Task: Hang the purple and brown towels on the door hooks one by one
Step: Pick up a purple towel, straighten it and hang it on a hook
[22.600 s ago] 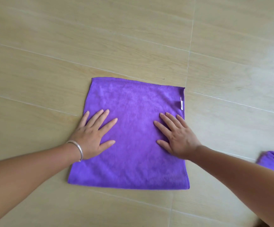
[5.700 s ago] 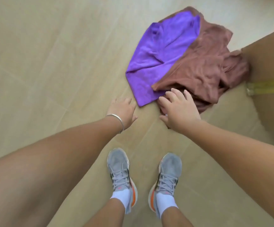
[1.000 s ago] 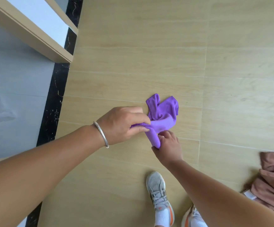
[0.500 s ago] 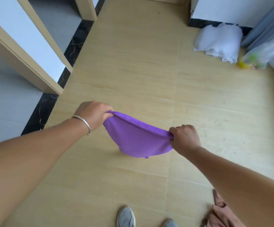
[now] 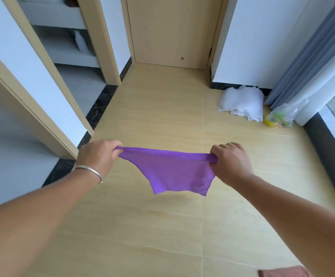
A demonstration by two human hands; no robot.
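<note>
The purple towel (image 5: 172,172) hangs stretched in the air above the floor (image 5: 162,116), its top edge pulled between both hands. The left hand (image 5: 97,156) and the right hand (image 5: 229,162) each pinch one upper corner. A corner of the brown towel (image 5: 280,272) lies on the floor at the lower right, and a closed door (image 5: 172,31) stands ahead.

Towel (image 5: 170,172) between hands, door (image 5: 172,31) ahead

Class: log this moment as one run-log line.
left hand: grips towel corner | right hand: grips other corner | purple towel: stretched, off floor | brown towel: on floor | hooks: unseen
</note>
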